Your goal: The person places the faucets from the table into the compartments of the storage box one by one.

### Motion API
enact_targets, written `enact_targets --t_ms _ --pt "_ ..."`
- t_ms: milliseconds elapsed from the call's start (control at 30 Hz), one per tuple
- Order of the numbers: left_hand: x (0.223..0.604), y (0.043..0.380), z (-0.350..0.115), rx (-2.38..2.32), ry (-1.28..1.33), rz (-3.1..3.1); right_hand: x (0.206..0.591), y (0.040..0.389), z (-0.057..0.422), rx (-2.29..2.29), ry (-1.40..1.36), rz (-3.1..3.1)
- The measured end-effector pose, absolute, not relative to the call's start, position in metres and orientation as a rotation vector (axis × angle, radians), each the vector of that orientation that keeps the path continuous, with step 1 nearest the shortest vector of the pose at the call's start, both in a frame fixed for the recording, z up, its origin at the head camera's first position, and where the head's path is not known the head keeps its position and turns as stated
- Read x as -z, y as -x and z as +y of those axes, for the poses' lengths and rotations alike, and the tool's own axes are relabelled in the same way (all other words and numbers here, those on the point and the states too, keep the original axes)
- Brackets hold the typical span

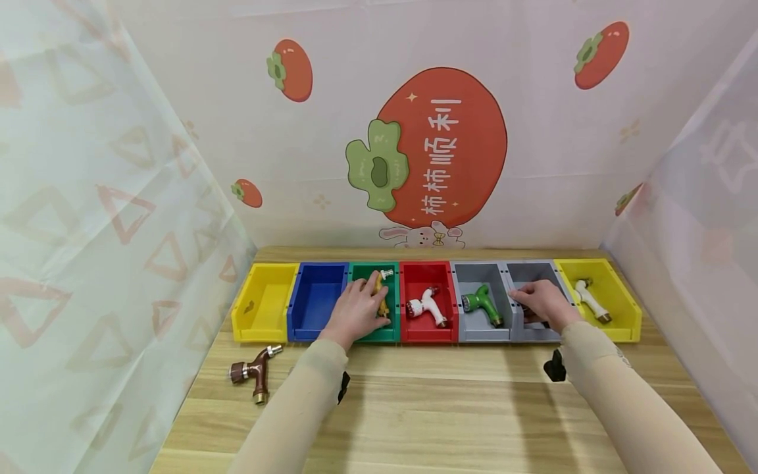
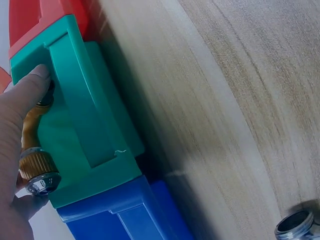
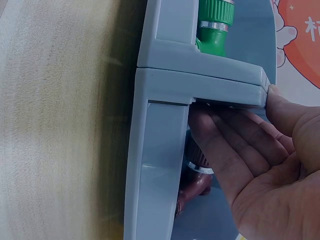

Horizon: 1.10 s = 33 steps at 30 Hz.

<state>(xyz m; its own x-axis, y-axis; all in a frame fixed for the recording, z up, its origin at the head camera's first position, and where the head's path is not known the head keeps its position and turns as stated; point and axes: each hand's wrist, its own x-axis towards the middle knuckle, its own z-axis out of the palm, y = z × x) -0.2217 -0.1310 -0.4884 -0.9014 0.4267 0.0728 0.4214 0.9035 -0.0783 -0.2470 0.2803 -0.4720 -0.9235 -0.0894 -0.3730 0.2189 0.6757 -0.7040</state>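
Observation:
My left hand (image 1: 360,308) reaches into the green bin (image 2: 75,110) and grips a golden-yellow tap (image 2: 33,125). Its thumb lies at one end of the tap, while the other fingers are partly hidden behind it. Over the right-hand grey bin (image 3: 160,165), my right hand (image 3: 260,165) pinches the side wall, with the thumb at the rim and the fingers inside. Beneath those fingers lies a dark red-brown tap (image 3: 195,182), partly covered. A green tap (image 1: 484,305) rests in the adjoining grey bin (image 1: 500,280).
A red bin (image 1: 429,334) holds a white tap (image 1: 431,306); the right yellow bin (image 1: 622,309) holds another white tap (image 1: 592,303). At left stand a blue bin (image 1: 320,289) and a yellow bin (image 1: 269,299). A brown tap (image 1: 258,374) lies on the wooden table (image 1: 426,408).

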Motion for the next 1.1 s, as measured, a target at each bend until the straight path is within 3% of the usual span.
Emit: enact_targets --t_ms 1100 --pt "0.4928 0.2241 -0.1277 -0.140 0.781 -2.925 0.4702 0.2436 0.2801 1.121 -0.100 2.519"
